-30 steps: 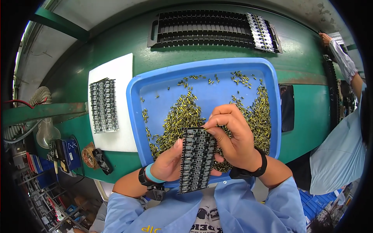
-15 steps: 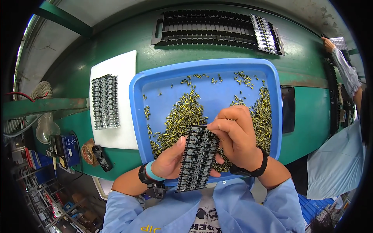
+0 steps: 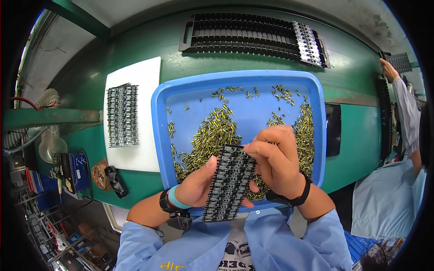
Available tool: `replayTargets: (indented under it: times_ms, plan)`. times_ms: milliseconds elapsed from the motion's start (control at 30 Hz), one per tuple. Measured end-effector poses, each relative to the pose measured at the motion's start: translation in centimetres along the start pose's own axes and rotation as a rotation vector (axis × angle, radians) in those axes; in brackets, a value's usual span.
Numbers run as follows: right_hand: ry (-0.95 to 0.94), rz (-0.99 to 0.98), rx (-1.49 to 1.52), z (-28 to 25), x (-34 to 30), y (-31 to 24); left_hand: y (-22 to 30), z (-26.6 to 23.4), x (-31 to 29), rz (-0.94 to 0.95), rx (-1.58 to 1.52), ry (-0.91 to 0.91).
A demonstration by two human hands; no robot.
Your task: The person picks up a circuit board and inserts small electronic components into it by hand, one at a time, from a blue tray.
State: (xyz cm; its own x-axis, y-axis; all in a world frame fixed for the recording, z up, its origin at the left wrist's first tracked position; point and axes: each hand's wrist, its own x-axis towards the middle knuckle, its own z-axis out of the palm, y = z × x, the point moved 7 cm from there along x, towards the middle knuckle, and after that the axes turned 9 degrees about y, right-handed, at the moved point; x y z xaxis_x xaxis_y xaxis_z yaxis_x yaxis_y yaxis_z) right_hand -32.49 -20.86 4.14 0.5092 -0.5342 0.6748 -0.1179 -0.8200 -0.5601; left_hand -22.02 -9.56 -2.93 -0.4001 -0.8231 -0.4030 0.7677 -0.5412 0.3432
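A dark circuit board panel (image 3: 229, 183) with rows of small parts tilts over the front rim of a blue tray (image 3: 318, 131). My left hand (image 3: 194, 186) grips it from the left and underneath, thumb along its left edge and fingertips showing past its right side. My right hand (image 3: 278, 156) is closed in a pinch at the panel's upper right corner; whatever lies between those fingertips is hidden. Inside the tray are heaps of small yellow-and-black cylindrical components (image 3: 212, 133), likely capacitors, with several scattered toward the far side.
Another board panel (image 3: 122, 116) lies on a white foam sheet (image 3: 140, 158) at the left. A black rack (image 3: 244, 34) at the back carries one panel (image 3: 308, 44). A dark flat device (image 3: 333, 128) sits right of the tray. At far right, another person's hand (image 3: 389, 70) holds a panel.
My hands keep nearly the same pose, the right still pinching at the panel's corner. The view has shifted slightly. At far right, the other person's panel has turned and looks darker.
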Motion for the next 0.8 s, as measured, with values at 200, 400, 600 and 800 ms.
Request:
replayTargets:
  times_ms: [200,400,600,800]
  plan:
    - [0.003,-0.003,-0.028,0.2,-0.2,-0.1,-0.2,-0.4,0.0,-0.005,-0.033,-0.035]
    - [-0.099,-0.106,-0.118,-0.3,0.3,-1.0,-0.1,-0.2,0.0,-0.001,-0.023,0.017]
    - [-0.2,-0.214,-0.213,-0.2,0.0,-1.1,-0.1,-0.3,0.0,-0.047,0.103,0.074]
    - [-0.197,-0.182,-0.119,-0.2,0.1,-1.0,-0.3,-0.5,-0.1,-0.036,0.107,0.071]
